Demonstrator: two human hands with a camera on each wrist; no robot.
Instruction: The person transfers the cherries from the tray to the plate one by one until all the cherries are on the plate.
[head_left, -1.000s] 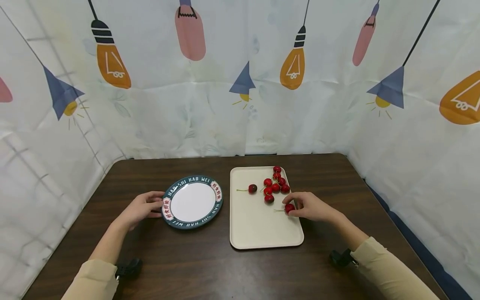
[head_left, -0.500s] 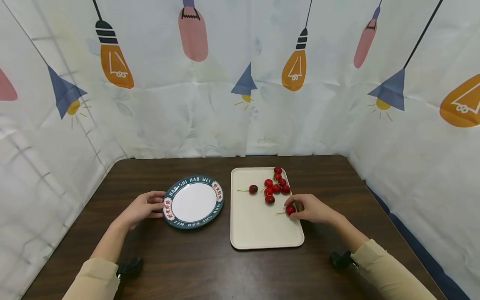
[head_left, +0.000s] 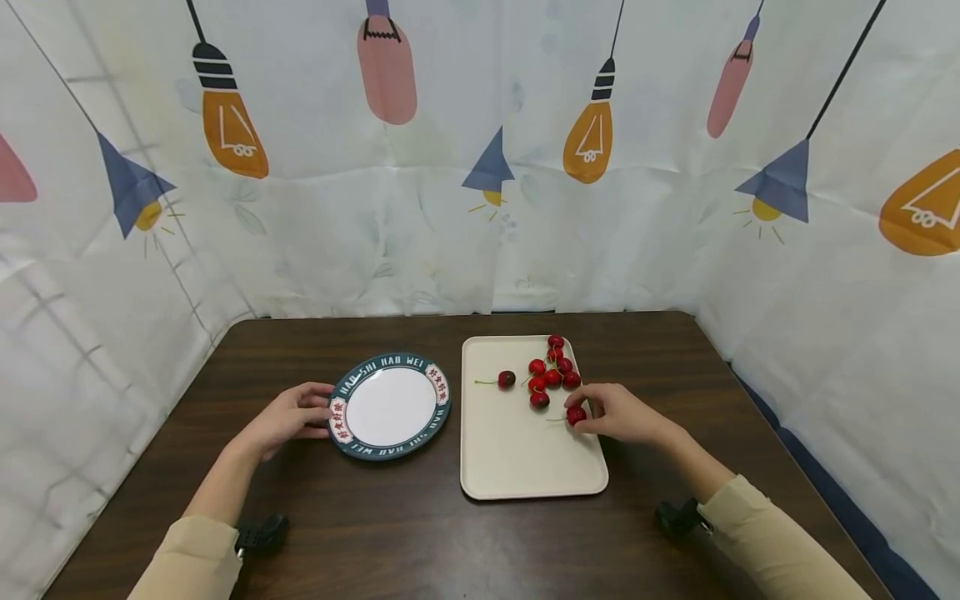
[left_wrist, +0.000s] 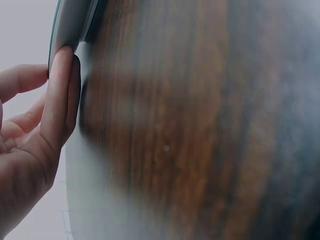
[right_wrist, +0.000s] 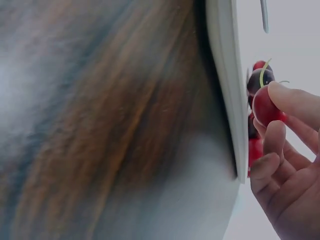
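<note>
Nearest you is the dark bench [head_left: 360, 533]. Just past it, at the tray's right edge, your right hand [head_left: 621, 412] pinches one cherry [head_left: 575, 416] between thumb and finger; you can't tell whether it is lifted off the surface. Your left hand [head_left: 287, 415] grips the left rim of the round plate [head_left: 390, 408].

The relation that counts: the held cherry lies to the right of the plate, at about the same depth, with much of the tray [head_left: 517, 467] and a narrow strip of bench between them. Its stem points left, towards the plate. Your right hand is far nearer the fruit than your left.

Farther back on the tray sit a lone cherry [head_left: 507, 379], left of the others, and a cluster of cherries [head_left: 552, 377] near its right edge. Behind the bench hangs printed cloth [head_left: 330, 233].

Compared with half a second ago, the pinched cherry sits slightly left and farther from you; the plate is a touch closer to the tray.
</note>
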